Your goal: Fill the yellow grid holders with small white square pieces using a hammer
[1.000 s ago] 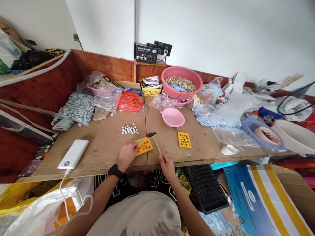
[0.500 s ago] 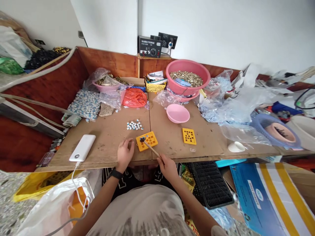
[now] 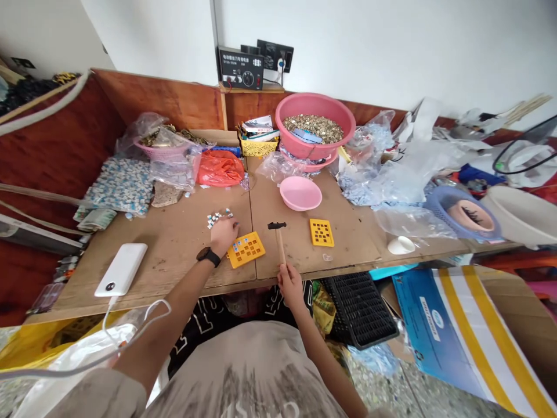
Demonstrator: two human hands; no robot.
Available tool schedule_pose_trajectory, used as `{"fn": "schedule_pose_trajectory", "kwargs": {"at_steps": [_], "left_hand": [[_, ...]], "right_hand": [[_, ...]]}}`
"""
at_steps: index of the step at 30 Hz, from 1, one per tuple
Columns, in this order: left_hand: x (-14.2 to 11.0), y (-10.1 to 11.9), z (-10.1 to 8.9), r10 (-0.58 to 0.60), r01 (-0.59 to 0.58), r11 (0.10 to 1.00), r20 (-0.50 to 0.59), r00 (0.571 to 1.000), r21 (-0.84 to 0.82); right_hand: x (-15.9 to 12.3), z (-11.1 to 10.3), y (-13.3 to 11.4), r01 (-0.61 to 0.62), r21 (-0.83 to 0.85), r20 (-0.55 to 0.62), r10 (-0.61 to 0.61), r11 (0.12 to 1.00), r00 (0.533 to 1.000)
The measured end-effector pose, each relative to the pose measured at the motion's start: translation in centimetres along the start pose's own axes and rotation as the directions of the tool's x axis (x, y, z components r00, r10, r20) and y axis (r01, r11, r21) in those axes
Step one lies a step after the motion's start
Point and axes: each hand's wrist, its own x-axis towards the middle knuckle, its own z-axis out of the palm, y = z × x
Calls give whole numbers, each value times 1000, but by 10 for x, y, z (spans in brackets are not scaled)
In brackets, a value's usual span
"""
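My right hand (image 3: 290,284) grips the wooden handle of a small hammer (image 3: 281,247), whose dark head is raised to the right of a yellow plastic tray (image 3: 246,250) with square openings. A few small blue-and-white pieces sit in the tray's upper left openings. At the edge of a loose pile of small white-and-blue pieces (image 3: 216,217), my left hand (image 3: 224,233) has its fingers bent together. What they hold, if anything, is hidden. The left wrist lies beside the tray's left end.
A second yellow tray (image 3: 321,233) lies to the right, below a pink bowl (image 3: 300,194). Behind stands a large pink basin (image 3: 315,125) of metal pieces. A white power bank (image 3: 122,270) with a cable lies at left; a white cup (image 3: 401,245) lies at right.
My left hand has moved from beside the tray up to the pile of pieces. The hammer has swung off the tray to its right, head pointing away. The camera view has shifted.
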Motion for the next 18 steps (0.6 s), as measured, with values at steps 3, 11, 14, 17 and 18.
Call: {"fn": "schedule_pose_trajectory", "kwargs": {"at_steps": [3,11,14,17,18], "left_hand": [[-18,6,-1,-37,40,991,29,999,-124],[-85,31,7,-2,14,994,114,994,-108],[-88,32,9,40,-32,997,123,992,-66],[-88,28,9,45,-34,996,132,990,-84],[-89,26,9,47,-35,996,139,989,-88]], "right_hand": [[-1,-1,-2,-129,205,40,123,970,992],[0,-7,-6,-146,256,73,132,956,989],[0,-6,-6,-136,242,72,122,961,990],[0,-5,-3,-123,203,67,112,971,992],[0,-5,-2,-102,170,59,93,980,994]]}}
